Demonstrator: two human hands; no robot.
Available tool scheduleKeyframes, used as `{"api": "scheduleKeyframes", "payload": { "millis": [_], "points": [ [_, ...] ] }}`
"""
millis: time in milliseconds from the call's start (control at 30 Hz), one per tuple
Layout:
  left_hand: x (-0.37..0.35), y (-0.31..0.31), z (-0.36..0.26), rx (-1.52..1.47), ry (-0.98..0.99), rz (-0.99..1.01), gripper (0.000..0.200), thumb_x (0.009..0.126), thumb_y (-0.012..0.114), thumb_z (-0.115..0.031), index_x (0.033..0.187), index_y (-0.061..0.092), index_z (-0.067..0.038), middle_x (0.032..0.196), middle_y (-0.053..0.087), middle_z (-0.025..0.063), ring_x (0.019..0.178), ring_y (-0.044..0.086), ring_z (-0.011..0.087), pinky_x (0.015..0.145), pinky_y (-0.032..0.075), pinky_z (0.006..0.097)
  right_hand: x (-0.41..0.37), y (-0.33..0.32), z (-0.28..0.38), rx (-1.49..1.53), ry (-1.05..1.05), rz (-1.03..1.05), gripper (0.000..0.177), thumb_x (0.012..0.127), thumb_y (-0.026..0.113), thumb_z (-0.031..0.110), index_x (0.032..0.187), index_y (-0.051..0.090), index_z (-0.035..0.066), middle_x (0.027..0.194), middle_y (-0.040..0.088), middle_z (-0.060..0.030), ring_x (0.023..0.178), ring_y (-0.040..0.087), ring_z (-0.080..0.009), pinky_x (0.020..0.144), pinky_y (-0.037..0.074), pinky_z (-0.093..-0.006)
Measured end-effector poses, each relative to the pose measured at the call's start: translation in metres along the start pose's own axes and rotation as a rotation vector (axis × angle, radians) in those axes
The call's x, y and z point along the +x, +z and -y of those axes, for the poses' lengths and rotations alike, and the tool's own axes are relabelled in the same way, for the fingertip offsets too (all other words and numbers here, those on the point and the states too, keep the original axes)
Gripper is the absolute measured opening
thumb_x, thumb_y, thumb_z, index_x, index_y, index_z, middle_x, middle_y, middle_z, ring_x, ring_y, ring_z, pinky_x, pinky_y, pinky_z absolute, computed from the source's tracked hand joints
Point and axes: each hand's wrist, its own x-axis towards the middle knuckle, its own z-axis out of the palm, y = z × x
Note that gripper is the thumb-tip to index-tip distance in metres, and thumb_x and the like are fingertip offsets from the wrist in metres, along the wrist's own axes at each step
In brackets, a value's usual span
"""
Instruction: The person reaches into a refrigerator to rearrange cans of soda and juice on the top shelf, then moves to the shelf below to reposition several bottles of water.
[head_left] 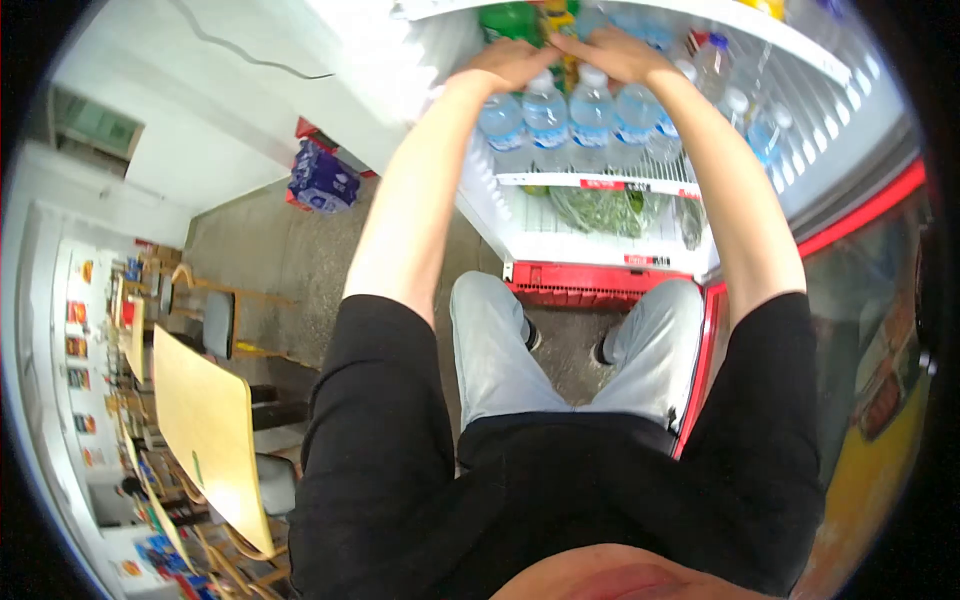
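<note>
Both my arms reach into an upright fridge with white wire shelves (560,181). My left hand (512,64) lies over the tops of the bottles at the left of the shelf, beside a green bottle (510,20). My right hand (612,54) is close beside it, above the clear water bottles (591,115), its fingers spread near a yellow-labelled bottle (560,18). The fingertips of the two hands nearly meet. Neither hand visibly grips a bottle. A row of water bottles with white caps and blue labels stands just below the hands.
Bagged green vegetables (605,208) lie on the shelf below. The open fridge door with a red edge (860,208) is at the right. A purple-wrapped pack (322,178) sits on the floor by the wall. Wooden tables (205,430) and chairs stand at the left.
</note>
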Motion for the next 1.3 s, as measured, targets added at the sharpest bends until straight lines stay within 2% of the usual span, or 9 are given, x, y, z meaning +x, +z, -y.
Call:
{"api": "scheduleKeyframes", "payload": {
  "millis": [200, 233, 300, 467, 567, 733, 767, 867, 1300],
  "points": [
    [0.002, 0.008, 0.007, 0.027, -0.038, -0.185, 0.082, 0.102, 0.028, -0.067, 0.106, 0.073, 0.001, 0.087, 0.075, 0.0193, 0.082, 0.074, 0.0328, 0.088, 0.054, 0.0465, 0.011, 0.010, 0.000, -0.165, -0.168, -0.148, 0.091, 0.092, 0.034, 0.084, 0.089, 0.080, 0.005, 0.074, 0.071, -0.0173, 0.070, 0.073, -0.0308, 0.081, 0.056, -0.0424],
    [-0.001, 0.000, -0.005, -0.021, -0.157, -0.096, 0.083, 0.100, 0.025, -0.068, 0.102, 0.078, -0.005, 0.095, 0.076, 0.0200, 0.102, 0.071, 0.0367, 0.097, 0.052, 0.0456, 0.015, 0.013, -0.004, -0.184, -0.207, -0.216, 0.090, 0.093, 0.033, 0.083, 0.087, 0.080, 0.007, 0.075, 0.072, -0.0175, 0.075, 0.073, -0.0324, 0.084, 0.056, -0.0431],
    [0.016, 0.008, 0.013, 0.038, -0.055, -0.121, 0.086, 0.100, 0.023, -0.071, 0.100, 0.078, -0.004, 0.086, 0.075, 0.0173, 0.097, 0.072, 0.0358, 0.094, 0.053, 0.0460, 0.017, 0.008, -0.014, -0.208, -0.232, -0.254, 0.087, 0.095, 0.031, 0.080, 0.083, 0.081, 0.011, 0.083, 0.075, -0.0181, 0.092, 0.072, -0.0383, 0.091, 0.053, -0.0454],
    [-0.003, -0.003, -0.002, -0.017, -0.052, -0.071, 0.093, 0.100, 0.019, -0.074, 0.094, 0.076, -0.001, 0.074, 0.072, 0.0157, 0.094, 0.073, 0.0330, 0.095, 0.051, 0.0454, 0.009, -0.008, -0.020, 0.181, -0.019, -0.119, 0.074, 0.099, 0.042, 0.070, 0.098, 0.081, 0.006, 0.088, 0.076, -0.0166, 0.097, 0.072, -0.0380, 0.094, 0.052, -0.0435],
    [0.000, -0.001, -0.001, -0.025, -0.048, -0.091, 0.097, 0.099, 0.018, -0.076, 0.090, 0.076, 0.002, 0.072, 0.071, 0.0157, 0.088, 0.073, 0.0319, 0.095, 0.052, 0.0445, 0.014, -0.010, -0.048, 0.229, -0.040, -0.151, 0.076, 0.099, 0.050, 0.067, 0.093, 0.076, -0.004, 0.084, 0.075, -0.0120, 0.083, 0.072, -0.0191, 0.084, 0.056, -0.0331],
    [0.006, 0.012, 0.011, -0.072, -0.050, -0.166, 0.096, 0.101, 0.020, -0.075, 0.088, 0.072, 0.005, 0.065, 0.069, 0.0158, 0.070, 0.073, 0.0283, 0.087, 0.055, 0.0423, -0.012, -0.038, -0.068, -0.176, -0.122, -0.247, 0.073, 0.099, 0.049, 0.066, 0.101, 0.077, 0.000, 0.095, 0.077, -0.0147, 0.095, 0.072, -0.0289, 0.091, 0.053, -0.0386],
    [-0.002, 0.003, 0.001, -0.010, -0.137, -0.195, 0.090, 0.095, 0.034, -0.079, 0.119, 0.073, -0.001, 0.117, 0.071, 0.0255, 0.113, 0.067, 0.0401, 0.099, 0.050, 0.0457, -0.018, -0.044, -0.069, -0.257, -0.096, -0.247, 0.071, 0.099, 0.048, 0.066, 0.104, 0.078, 0.002, 0.095, 0.077, -0.0145, 0.098, 0.072, -0.0313, 0.093, 0.053, -0.0401],
    [-0.028, -0.017, -0.019, -0.060, -0.113, -0.048, 0.106, 0.093, 0.016, -0.086, 0.126, 0.069, 0.000, 0.130, 0.065, 0.0279, 0.125, 0.060, 0.0423, 0.107, 0.045, 0.0457, -0.035, -0.052, -0.068, -0.315, -0.044, -0.187, 0.069, 0.098, 0.049, 0.066, 0.113, 0.077, 0.005, 0.103, 0.077, -0.0141, 0.103, 0.072, -0.0332, 0.096, 0.052, -0.0418],
    [-0.012, -0.007, -0.012, 0.001, -0.110, -0.107, 0.102, 0.094, 0.018, -0.084, 0.128, 0.069, -0.002, 0.129, 0.067, 0.0246, 0.122, 0.063, 0.0390, 0.106, 0.046, 0.0447, -0.044, -0.035, -0.041, -0.457, -0.083, 0.034, 0.062, 0.086, 0.062, 0.063, 0.129, 0.071, 0.019, 0.115, 0.074, -0.0217, 0.112, 0.068, -0.0383, 0.098, 0.052, -0.0436]
  ]
}}
